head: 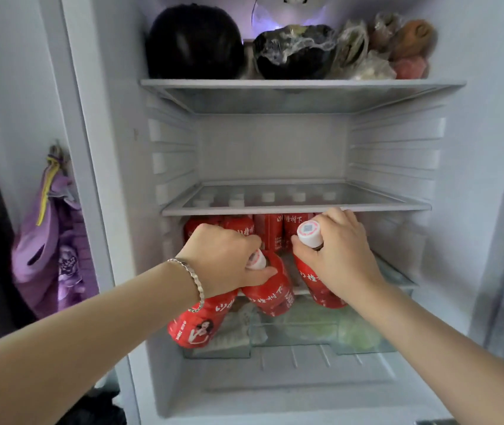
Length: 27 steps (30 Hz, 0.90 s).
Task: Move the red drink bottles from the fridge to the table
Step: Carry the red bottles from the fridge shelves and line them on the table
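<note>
The fridge [112, 179] stands open in front of me. Several red drink bottles [270, 231] with white caps stand on its lower shelf, under a glass shelf [293, 208]. My left hand [223, 259] grips two red bottles by their necks: one [272, 294] tilts forward, and the other [198, 323] hangs below my wrist, out past the shelf edge. My right hand [336, 253] holds a third red bottle [321, 286] by the neck, with its white cap [309, 231] showing above my fingers.
The top shelf [302, 84] carries a dark round melon [194, 41], a wrapped bowl [295, 52] and bagged food [398, 47]. A clear drawer [321, 332] with green produce sits below the bottles. A purple bag [51, 250] hangs at the left.
</note>
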Available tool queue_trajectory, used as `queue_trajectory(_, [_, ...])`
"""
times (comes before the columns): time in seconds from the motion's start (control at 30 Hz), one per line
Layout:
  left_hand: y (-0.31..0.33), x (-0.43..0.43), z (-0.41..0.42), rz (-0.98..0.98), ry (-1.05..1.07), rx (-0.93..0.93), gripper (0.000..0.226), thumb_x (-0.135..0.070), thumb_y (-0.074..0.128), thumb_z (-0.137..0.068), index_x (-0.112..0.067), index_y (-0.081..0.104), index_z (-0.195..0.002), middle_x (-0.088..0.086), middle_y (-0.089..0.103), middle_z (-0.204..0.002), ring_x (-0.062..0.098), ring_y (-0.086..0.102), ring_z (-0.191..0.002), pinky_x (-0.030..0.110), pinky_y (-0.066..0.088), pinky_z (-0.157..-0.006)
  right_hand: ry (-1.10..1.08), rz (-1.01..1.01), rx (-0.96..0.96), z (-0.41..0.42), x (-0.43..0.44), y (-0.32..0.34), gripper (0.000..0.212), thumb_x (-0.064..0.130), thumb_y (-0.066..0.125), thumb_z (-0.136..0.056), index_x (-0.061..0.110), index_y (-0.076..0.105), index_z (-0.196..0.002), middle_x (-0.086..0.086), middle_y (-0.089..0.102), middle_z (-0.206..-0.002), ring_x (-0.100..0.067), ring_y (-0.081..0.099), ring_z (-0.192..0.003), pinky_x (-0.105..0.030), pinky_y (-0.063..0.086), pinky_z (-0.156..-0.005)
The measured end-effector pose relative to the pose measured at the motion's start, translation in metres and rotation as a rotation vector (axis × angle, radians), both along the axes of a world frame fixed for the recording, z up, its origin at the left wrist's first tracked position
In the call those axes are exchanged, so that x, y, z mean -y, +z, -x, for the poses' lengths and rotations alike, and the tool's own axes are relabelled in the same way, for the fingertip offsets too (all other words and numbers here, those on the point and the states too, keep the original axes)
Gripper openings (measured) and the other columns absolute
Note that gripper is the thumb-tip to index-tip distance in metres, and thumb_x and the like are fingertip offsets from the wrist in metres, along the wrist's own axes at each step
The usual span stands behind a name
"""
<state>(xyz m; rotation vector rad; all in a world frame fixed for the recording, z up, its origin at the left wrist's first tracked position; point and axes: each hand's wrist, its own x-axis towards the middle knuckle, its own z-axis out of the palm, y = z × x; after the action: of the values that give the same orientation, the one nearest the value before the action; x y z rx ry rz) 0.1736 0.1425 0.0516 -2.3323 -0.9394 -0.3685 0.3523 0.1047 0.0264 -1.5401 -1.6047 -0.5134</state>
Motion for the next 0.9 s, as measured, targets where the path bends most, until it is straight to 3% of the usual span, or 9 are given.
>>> queue_trajectory(0.17, [-0.011, 0.056, 0.016, 0.115, 0.256, -0.031, 0.050, -0.067, 0.031, -0.087, -0.021, 0.050, -0.084, -0.005, 0.064, -0.086, 0.018, 0.061, -0.081, 0.028, 0.038, -0.065, 0.143, 0.375, 0.150, 0.020, 0.025, 0.008, 0.036, 0.041, 0.054, -0.087, 0.025, 0.034, -0.063, 0.005, 0.041, -0.085, -0.016, 0.044, -0.071, -0.026, 0.024, -0.051])
queue_trajectory(0.27, [-0.018, 0.102, 0.029, 0.145, 0.425, -0.039, 0.055, -0.068, 0.030, -0.086, -0.021, 0.057, -0.094, -0.003, 0.065, -0.090, 0.019, 0.062, -0.085, 0.029, 0.043, -0.070, 0.275, 0.488, 0.213, 0.039, 0.045, -0.001, 0.031, 0.036, 0.051, -0.087, 0.019, 0.039, -0.064, 0.002, 0.046, -0.086, -0.019, 0.049, -0.069, -0.027, 0.027, -0.052])
queue_trajectory(0.33, [-0.030, 0.140, 0.040, 0.154, 0.531, -0.020, 0.053, -0.068, 0.030, -0.086, -0.021, 0.054, -0.089, -0.003, 0.066, -0.091, 0.020, 0.061, -0.081, 0.029, 0.041, -0.069, 0.389, 0.523, 0.276, 0.055, 0.066, -0.010, 0.032, 0.033, 0.051, -0.086, 0.018, 0.040, -0.061, 0.000, 0.052, -0.083, -0.023, 0.055, -0.075, -0.029, 0.032, -0.055])
queue_trajectory(0.4, [-0.045, 0.179, 0.051, 0.174, 0.637, 0.017, 0.050, -0.068, 0.029, -0.086, -0.023, 0.048, -0.084, -0.003, 0.065, -0.089, 0.020, 0.061, -0.079, 0.027, 0.039, -0.066, 0.505, 0.539, 0.325, 0.069, 0.091, -0.018, 0.029, 0.034, 0.052, -0.086, 0.017, 0.047, -0.063, -0.002, 0.059, -0.083, -0.025, 0.058, -0.080, -0.029, 0.034, -0.057])
queue_trajectory(0.5, [-0.075, 0.251, 0.068, 0.267, 0.828, 0.044, 0.048, -0.067, 0.028, -0.087, -0.022, 0.045, -0.083, -0.003, 0.066, -0.088, 0.020, 0.063, -0.083, 0.028, 0.039, -0.067, 0.693, 0.579, 0.378, 0.093, 0.137, -0.034, 0.028, 0.037, 0.055, -0.087, 0.009, 0.061, -0.087, -0.005, 0.065, -0.094, -0.027, 0.061, -0.090, -0.032, 0.039, -0.068])
queue_trajectory(0.67, [-0.105, 0.383, 0.093, 0.371, 1.110, 0.026, 0.054, -0.064, 0.029, -0.088, -0.018, 0.055, -0.094, 0.000, 0.066, -0.090, 0.021, 0.063, -0.083, 0.030, 0.045, -0.074, 1.031, 0.551, 0.518, 0.151, 0.223, -0.059, 0.027, 0.044, 0.052, -0.089, 0.018, 0.047, -0.083, 0.000, 0.056, -0.100, -0.024, 0.058, -0.099, -0.030, 0.032, -0.070])
queue_trajectory(0.77, [-0.114, 0.470, 0.103, 0.380, 1.299, 0.065, 0.053, -0.061, 0.032, -0.088, -0.018, 0.060, -0.098, 0.001, 0.068, -0.096, 0.022, 0.064, -0.087, 0.028, 0.043, -0.072, 1.209, 0.471, 0.636, 0.189, 0.290, -0.073, 0.031, 0.044, 0.052, -0.090, 0.015, 0.054, -0.100, -0.001, 0.059, -0.111, -0.025, 0.058, -0.104, -0.029, 0.034, -0.073])
queue_trajectory(0.9, [-0.125, 0.587, 0.109, 0.375, 1.525, 0.117, 0.052, -0.059, 0.036, -0.088, -0.016, 0.063, -0.099, 0.002, 0.069, -0.098, 0.022, 0.064, -0.087, 0.026, 0.037, -0.066, 1.423, 0.372, 0.732, 0.228, 0.390, -0.089, 0.034, 0.042, 0.054, -0.090, 0.013, 0.056, -0.108, -0.002, 0.061, -0.110, -0.024, 0.060, -0.099, -0.031, 0.040, -0.073])
